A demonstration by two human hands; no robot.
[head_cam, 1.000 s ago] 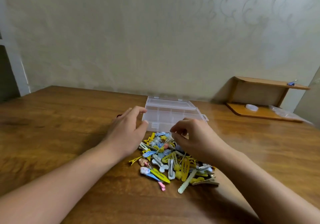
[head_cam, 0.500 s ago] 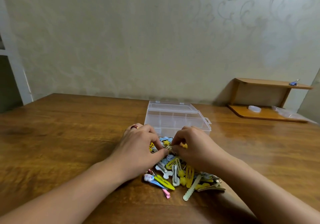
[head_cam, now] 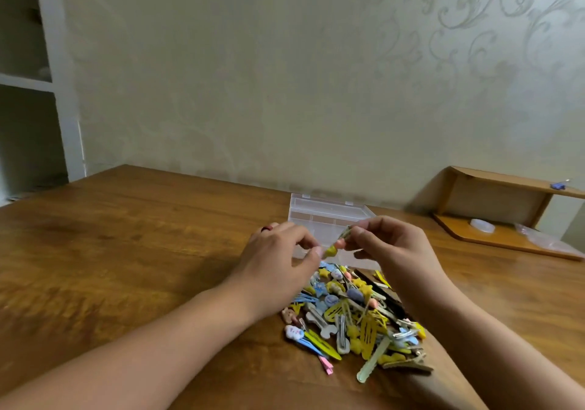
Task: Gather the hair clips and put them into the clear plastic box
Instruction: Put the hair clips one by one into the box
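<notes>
both hands' fingers pinch one hair clip (head_cam: 336, 245) | clear plastic box (head_cam: 326, 216) partly hidden, seemingly closed

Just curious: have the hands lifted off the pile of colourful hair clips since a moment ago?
Yes. Both hands rose from the pile, now level with the clear plastic box.

Two bare forearms, one ring

Both forearms enter from the lower edge of the frame with no sleeve, watch or bracelet on the stretch that shows. The left hand (head_cam: 278, 260), centre-left of the frame, wears a red ring (head_cam: 267, 228) on one finger near its upper left edge. The right hand (head_cam: 395, 251), centre-right, shows short plain nails on its fingers
</notes>
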